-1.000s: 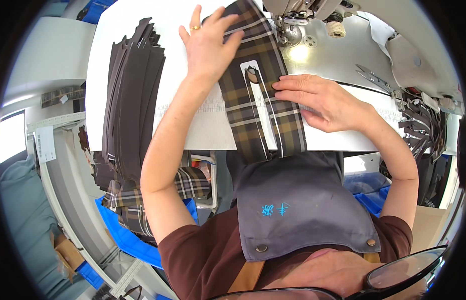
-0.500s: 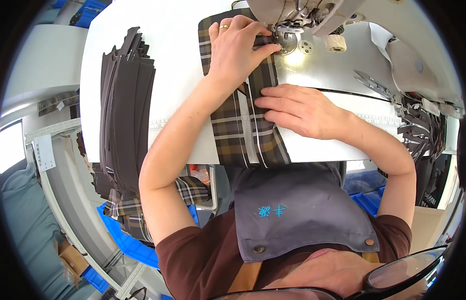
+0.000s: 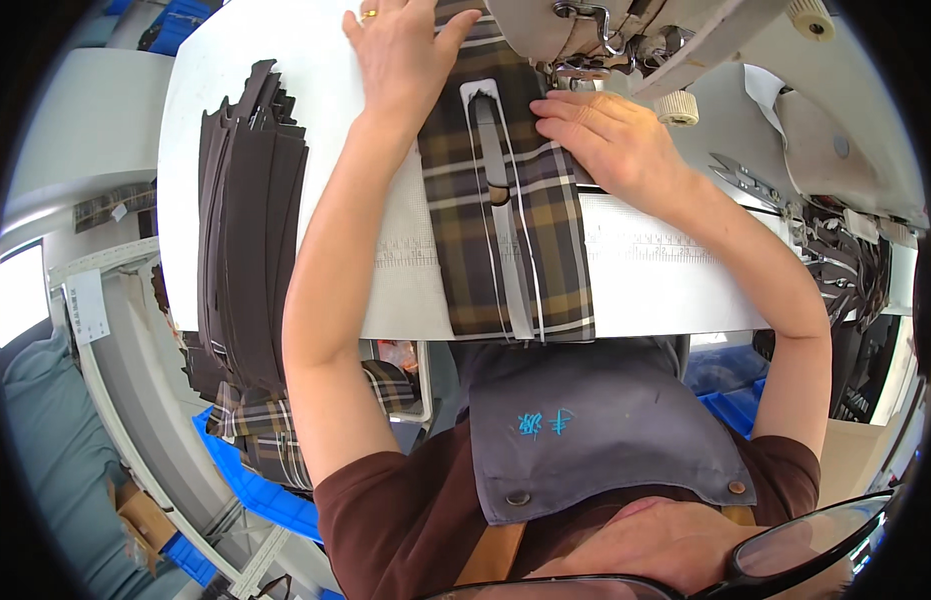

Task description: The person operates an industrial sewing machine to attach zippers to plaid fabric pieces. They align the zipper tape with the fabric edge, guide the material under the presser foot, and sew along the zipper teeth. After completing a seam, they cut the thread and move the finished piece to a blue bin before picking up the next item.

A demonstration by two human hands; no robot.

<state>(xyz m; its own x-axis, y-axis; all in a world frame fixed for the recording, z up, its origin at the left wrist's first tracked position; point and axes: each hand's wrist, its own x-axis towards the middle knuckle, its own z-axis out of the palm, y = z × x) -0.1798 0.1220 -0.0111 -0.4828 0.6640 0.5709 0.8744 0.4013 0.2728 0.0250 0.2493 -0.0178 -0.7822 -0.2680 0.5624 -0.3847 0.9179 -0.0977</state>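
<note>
A long piece of brown and black plaid cloth [image 3: 555,240] lies lengthwise on the white sewing table, its near end at the front edge. Down its middle runs a slit-like grey strip [image 3: 493,150] bordered in white. My left hand [image 3: 405,60] is at the far left of the cloth, fingers and thumb spread, some fingertips cut off by the frame's upper edge. Flat on the cloth's right edge rest the outstretched fingers of my right hand [image 3: 615,145], just below the needle area of the sewing machine [image 3: 585,45]. The presser foot is largely hidden.
A stack of dark brown cloth strips [image 3: 250,230] hangs over the table's left side. Thread snips [image 3: 745,180] lie to the right, near a bundle of dark strips [image 3: 845,260]. More plaid pieces [image 3: 260,425] sit over a blue bin [image 3: 250,490] at lower left.
The plaid cloth has turned and now shows more of its middle strip. My left hand has moved up and left, away from the needle; my right hand has moved up towards it.
</note>
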